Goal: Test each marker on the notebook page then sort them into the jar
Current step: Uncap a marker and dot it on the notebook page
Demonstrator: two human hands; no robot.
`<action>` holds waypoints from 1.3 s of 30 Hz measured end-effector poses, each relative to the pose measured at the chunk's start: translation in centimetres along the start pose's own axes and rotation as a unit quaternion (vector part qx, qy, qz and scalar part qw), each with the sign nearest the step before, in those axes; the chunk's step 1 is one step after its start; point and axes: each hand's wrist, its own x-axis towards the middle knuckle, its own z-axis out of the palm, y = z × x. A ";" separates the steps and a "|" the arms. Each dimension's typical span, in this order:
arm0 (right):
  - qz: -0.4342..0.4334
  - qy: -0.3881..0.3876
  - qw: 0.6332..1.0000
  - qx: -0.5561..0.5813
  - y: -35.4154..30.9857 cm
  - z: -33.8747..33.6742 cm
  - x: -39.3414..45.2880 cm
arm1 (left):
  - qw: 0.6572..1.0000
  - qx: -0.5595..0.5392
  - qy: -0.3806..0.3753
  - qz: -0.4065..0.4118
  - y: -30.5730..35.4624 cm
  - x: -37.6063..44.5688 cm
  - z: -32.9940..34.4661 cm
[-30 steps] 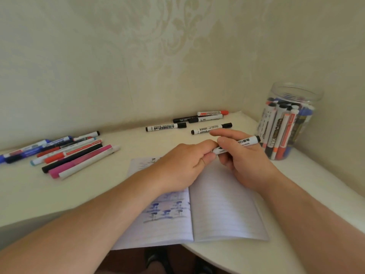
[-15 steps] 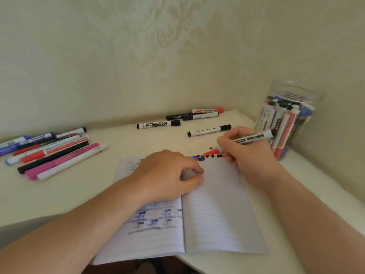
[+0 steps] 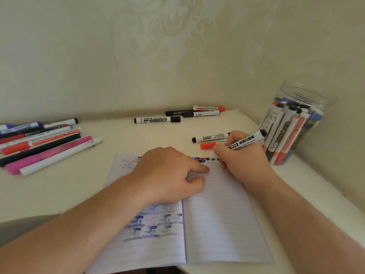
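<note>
An open lined notebook [image 3: 217,224] lies at the table's front edge. My right hand [image 3: 243,163] grips an uncapped white marker with a black end [image 3: 245,142]. Its tip meets the top of the right page, at the end of a row of blue, red and black dots [image 3: 201,160]. My left hand [image 3: 169,175] rests on the notebook's fold, forefinger and thumb flat on the paper and the other fingers tucked under. The marker's cap is not in sight. A clear jar [image 3: 308,95] with several markers stands at the right by the wall.
Several markers [image 3: 45,143] lie in a bunch at the left. A black-capped marker [image 3: 158,120] and three more [image 3: 201,112] lie near the back wall. Another black one [image 3: 209,137] and a red-capped one [image 3: 207,145] lie just behind my right hand. Walls close the back and right.
My left hand pulled away from the marker's end and came down on the notebook. My right hand turned the marker tip down onto the page at the dot row.
</note>
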 end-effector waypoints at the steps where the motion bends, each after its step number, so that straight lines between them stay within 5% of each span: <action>1: 0.001 0.004 1.000 0.001 0.2 0.0 0.1 | 1.000 -0.002 -0.001 0.002 0.0 0.0 0.0; 39: -0.005 -0.030 1.000 0.000 0.3 0.1 0.1 | 1.000 0.000 -0.004 -0.016 0.2 -0.2 -0.1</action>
